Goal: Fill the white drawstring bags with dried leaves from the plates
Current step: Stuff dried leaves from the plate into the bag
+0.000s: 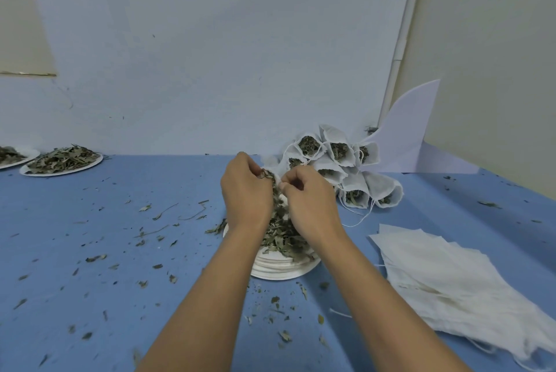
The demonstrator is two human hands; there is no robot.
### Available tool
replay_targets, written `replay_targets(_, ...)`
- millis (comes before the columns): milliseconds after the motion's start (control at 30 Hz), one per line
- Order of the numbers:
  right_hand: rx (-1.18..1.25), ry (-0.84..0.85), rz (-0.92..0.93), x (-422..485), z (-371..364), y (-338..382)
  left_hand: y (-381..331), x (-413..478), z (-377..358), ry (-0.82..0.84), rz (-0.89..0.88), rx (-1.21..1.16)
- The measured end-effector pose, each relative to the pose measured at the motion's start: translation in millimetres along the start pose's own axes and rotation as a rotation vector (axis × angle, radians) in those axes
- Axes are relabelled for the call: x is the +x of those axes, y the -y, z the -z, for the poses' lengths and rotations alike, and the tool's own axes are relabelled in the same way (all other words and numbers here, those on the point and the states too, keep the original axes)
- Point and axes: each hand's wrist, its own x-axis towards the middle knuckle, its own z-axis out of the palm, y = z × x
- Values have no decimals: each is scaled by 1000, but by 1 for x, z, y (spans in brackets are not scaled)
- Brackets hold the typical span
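both hands up over the plate stack (285, 271) at table centre. left hand (245, 188) has fingers curled in tight, pinching a clump of dried leaves (278, 221) at the top, approx at the knuckle line. right hand (310, 200) also curled nearly closed, thumb and forefinger nipped together right beside the left, on what looks like the white rim of a bag – prob a drawstring bag mouth, but it's mostly hidden behind the fingers so can't say for sure. leaves hang down btwn the two wrists onto the heap on the top plate.

filled bags (337, 167) piled at 1 o'clock from the hands, against the wall, mouths open and showing green, strings trailing toward the plate. empty bags (451, 275) lie flat in a loose stack at 4 o'clock, well apart from the hands. two more plates of leaves at 10 o'clock, far left: nearer one (61, 162) heaped full, the other (15, 158) cut by the frame edge. crumbs and stems scattered all over the blue table (90, 251). white board (406, 137) leans in the corner at 2 o'clock.
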Motion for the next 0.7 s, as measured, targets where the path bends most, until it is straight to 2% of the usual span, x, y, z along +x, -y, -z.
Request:
replay_targets(133, 22, -5, 13, -1, -2, 2, 5, 6, 3, 21, -100, 56)
replay_targets(267, 72, -53, -80, 1, 1, -3, 6, 10, 9, 159, -139, 76)
replay_targets(400, 157, -77, -157, 3, 4, -7, 1, 10, 17, 378, 36, -72)
replay_targets(467, 178, -79, -172, 4, 5, -8, -2, 11, 21, 431, 156, -188)
replay_targets(533, 168, -79, -162, 4, 6, -8, -4, 13, 24, 439, 195, -256)
replay_targets(700, 105, -40, -71, 2, 6, -4, 2, 14, 22, 359, 98, -159)
